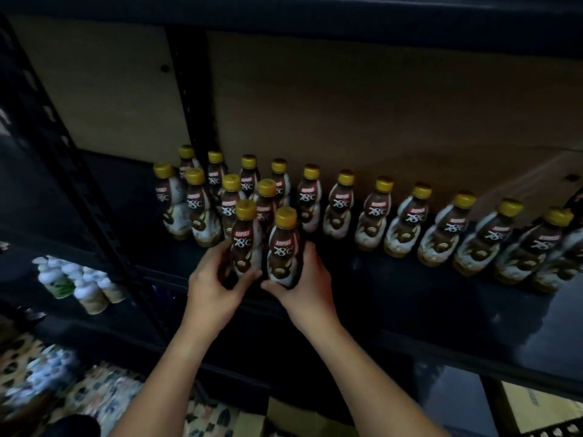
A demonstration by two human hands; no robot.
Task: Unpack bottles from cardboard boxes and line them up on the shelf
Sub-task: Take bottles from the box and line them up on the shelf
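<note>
Two brown coffee bottles with yellow caps stand side by side at the front of the dark shelf. My left hand grips the left bottle low on its body. The right bottle is held by my right hand, fingers curled round its base. Behind them several bottles stand clustered at the left, and a single row of bottles runs to the right along the back board.
A black slotted upright borders the shelf at the left. White bottles stand on a lower shelf beyond it. An open cardboard box lies on the patterned floor below, and another box sits at the lower right.
</note>
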